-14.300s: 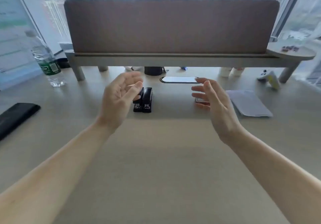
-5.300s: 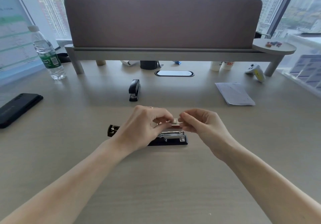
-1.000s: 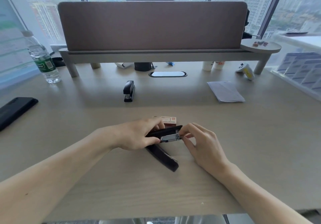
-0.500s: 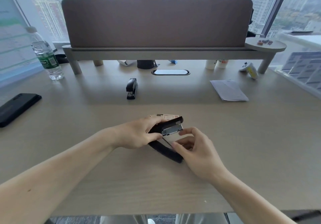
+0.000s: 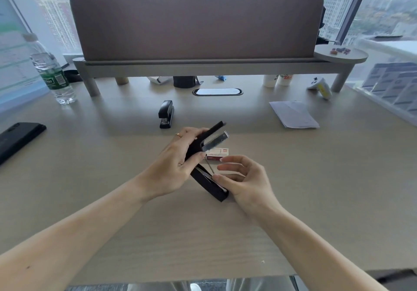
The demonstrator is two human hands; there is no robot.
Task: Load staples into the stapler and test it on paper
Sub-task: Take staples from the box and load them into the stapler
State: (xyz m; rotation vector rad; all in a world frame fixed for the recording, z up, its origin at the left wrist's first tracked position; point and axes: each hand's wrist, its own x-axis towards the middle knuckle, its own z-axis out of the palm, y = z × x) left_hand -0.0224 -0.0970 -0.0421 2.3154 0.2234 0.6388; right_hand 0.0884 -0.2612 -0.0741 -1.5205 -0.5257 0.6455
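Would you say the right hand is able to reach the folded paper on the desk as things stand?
Probably yes. The right hand is open beside the stapler that the left hand grips, and only bare desk lies between it and the folded paper farther back on the right.

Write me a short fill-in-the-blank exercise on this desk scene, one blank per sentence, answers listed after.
1. The left hand holds the opened stapler in its ____.
2. The staple box lies on the ____, just beyond the hands.
3. A second, closed stapler sits on the desk, ____ by either hand.
4. The folded paper lies to the person's ____.

Answers: grip; desk; untouched; right
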